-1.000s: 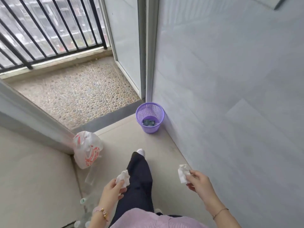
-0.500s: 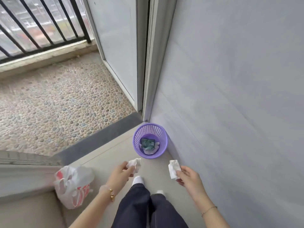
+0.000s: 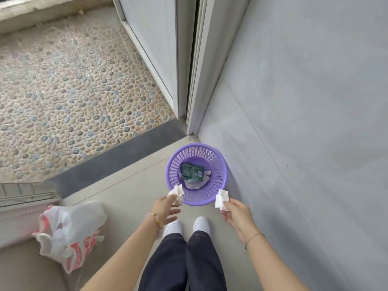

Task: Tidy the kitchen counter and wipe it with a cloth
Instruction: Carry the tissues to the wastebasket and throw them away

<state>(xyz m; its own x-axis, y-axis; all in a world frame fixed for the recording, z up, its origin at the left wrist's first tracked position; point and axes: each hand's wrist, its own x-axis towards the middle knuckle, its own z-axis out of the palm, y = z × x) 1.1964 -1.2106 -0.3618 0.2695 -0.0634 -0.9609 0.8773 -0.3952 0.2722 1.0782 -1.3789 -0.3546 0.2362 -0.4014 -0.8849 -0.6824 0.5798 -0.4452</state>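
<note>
A purple mesh waste basket stands on the floor in the corner by the grey wall, with a green wrapper and white paper inside. My left hand pinches a crumpled white tissue at the basket's near left rim. A second crumpled tissue is pinched in my right hand, just outside the near right rim. Both hands hover right in front of the basket, above my white shoes.
A white and red plastic bag lies on the floor to the left by a low ledge. A dark threshold leads to a pebbled balcony floor. A door frame meets the grey wall on the right.
I have walked up to the basket, so it sits much closer. Both hands have moved forward with their tissues to the basket's near rim.
</note>
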